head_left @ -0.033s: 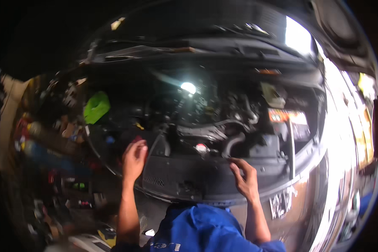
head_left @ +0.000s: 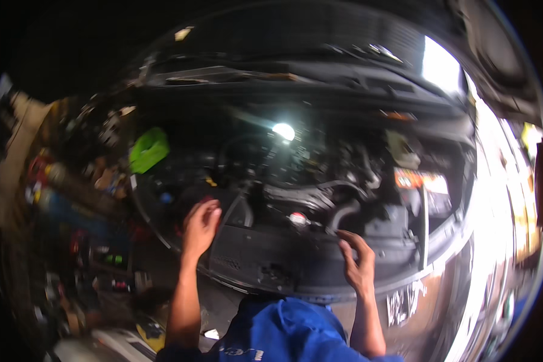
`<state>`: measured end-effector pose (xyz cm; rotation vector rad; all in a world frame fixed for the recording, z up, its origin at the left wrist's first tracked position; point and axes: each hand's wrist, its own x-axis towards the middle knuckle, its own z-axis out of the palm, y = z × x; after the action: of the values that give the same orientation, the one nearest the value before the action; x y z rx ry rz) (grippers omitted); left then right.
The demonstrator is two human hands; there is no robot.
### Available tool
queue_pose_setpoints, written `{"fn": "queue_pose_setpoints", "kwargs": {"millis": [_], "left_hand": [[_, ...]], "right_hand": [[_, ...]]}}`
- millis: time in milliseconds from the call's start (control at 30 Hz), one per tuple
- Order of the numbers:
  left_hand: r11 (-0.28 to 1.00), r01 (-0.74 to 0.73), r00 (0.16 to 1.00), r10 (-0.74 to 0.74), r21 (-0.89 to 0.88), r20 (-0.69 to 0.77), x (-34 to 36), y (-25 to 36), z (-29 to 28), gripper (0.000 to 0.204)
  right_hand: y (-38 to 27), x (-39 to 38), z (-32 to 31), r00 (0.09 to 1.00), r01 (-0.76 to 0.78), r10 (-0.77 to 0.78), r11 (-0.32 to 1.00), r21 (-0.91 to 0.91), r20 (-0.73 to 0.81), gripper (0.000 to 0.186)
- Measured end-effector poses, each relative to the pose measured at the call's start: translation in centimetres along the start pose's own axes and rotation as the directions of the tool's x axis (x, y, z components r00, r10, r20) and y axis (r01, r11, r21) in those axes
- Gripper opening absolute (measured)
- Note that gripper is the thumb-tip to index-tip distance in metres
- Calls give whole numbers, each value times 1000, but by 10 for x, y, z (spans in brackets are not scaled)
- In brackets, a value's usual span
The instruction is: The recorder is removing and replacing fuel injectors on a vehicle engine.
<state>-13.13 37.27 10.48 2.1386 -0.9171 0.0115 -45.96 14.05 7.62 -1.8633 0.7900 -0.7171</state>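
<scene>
A car's engine bay (head_left: 295, 193) lies open in front of me. Above its front left part is my left hand (head_left: 200, 230), blurred, with its fingers bent together. A dark red thing shows past its fingertips and beside the hand; its kind cannot be made out. My right hand (head_left: 359, 265) hovers over the black front panel (head_left: 308, 253), thumb and forefinger apart and nothing between them. A radiator cap (head_left: 297, 219), red and white, sits between the two hands, farther in. Beyond my right hand is a black hose (head_left: 344, 214).
A bright work light (head_left: 283, 131) shines deep in the bay. At right are a battery (head_left: 431, 187) with an orange label and an upright prop rod (head_left: 425, 229). A green object (head_left: 149, 151) rests on the left edge. Tools and parts clutter the floor (head_left: 111, 259) at left.
The whole view has shifted, so the car and the floor appear farther right and a little lower. Both hands keep almost the same pose.
</scene>
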Motion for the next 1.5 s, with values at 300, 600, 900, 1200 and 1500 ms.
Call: {"fn": "queue_pose_setpoints", "kwargs": {"millis": [300, 600, 900, 1200, 1500], "left_hand": [[796, 400, 814, -537, -455, -223, 163, -197, -66, 67], [187, 434, 497, -866, -881, 61, 311, -357, -75, 84], [129, 413, 485, -869, -902, 98, 299, -355, -128, 47], [600, 530, 822, -538, -599, 188, 184, -164, -131, 32], [580, 628, 746, -258, -519, 614, 24, 58, -3, 61]], "right_hand": [[63, 17, 47, 903, 63, -270, 851, -521, -333, 46], [66, 25, 53, 944, -37, -184, 766, -642, -273, 38], [64, 27, 54, 953, -41, -137, 824, -565, -270, 30], [63, 26, 42, 941, 82, -230, 867, -492, -249, 29], [-8, -27, 20, 996, -69, 52, 961, 268, 69, 76]]}}
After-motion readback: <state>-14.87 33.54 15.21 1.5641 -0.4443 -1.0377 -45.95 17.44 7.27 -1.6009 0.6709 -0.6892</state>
